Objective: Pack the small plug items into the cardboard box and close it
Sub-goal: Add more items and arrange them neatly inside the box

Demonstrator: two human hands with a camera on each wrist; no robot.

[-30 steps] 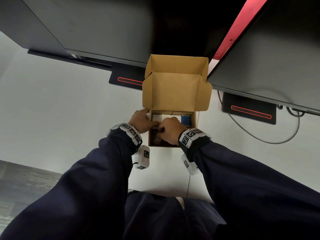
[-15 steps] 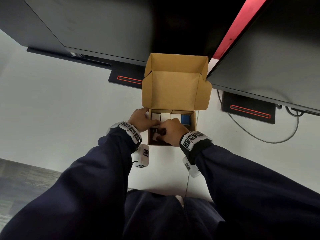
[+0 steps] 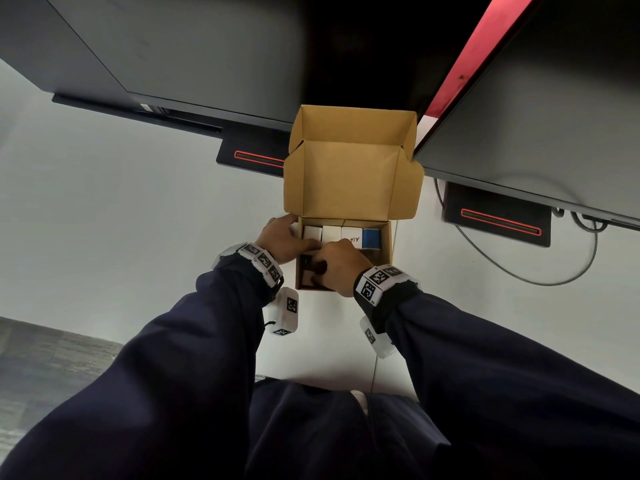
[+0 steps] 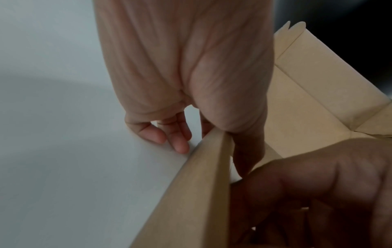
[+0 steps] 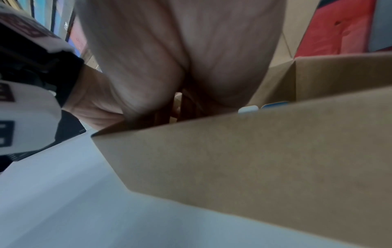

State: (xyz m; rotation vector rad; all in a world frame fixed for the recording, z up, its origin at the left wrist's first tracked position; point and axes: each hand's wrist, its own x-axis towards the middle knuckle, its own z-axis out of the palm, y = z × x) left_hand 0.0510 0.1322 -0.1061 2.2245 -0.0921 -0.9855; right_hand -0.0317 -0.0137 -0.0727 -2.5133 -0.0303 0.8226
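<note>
Plugs come first: small white block-shaped plug items (image 3: 330, 234) stand in a row along the far wall inside the open brown cardboard box (image 3: 388, 247), with one small blue plug item (image 3: 370, 238) at the right end of that row. The box sits on the white worktop (image 3: 138, 237) right before you, its tall hinged lid (image 3: 346, 181) upright, side flaps spread.

Your right hand (image 3: 341, 266) is down in the near part of the box, fingers curled around something dark; you cannot tell from these views exactly what it is, though it looks like another plug being seated. Your left hand (image 3: 282, 239) grips the box's left wall: thumb inside, fingers (image 4: 180, 142) outside resting on the worktop, steadying it.

Packing looks well along; what remains, by my judgement, is settling this piece, then folding the lid down and tucking it shut.

Two dark monitors (image 3: 554, 116) overhang the far edge, their black stands (image 3: 495, 220) flank the box, and a grey cable (image 3: 519, 275) loops at right. The upright lid stands close under the screens.
</note>
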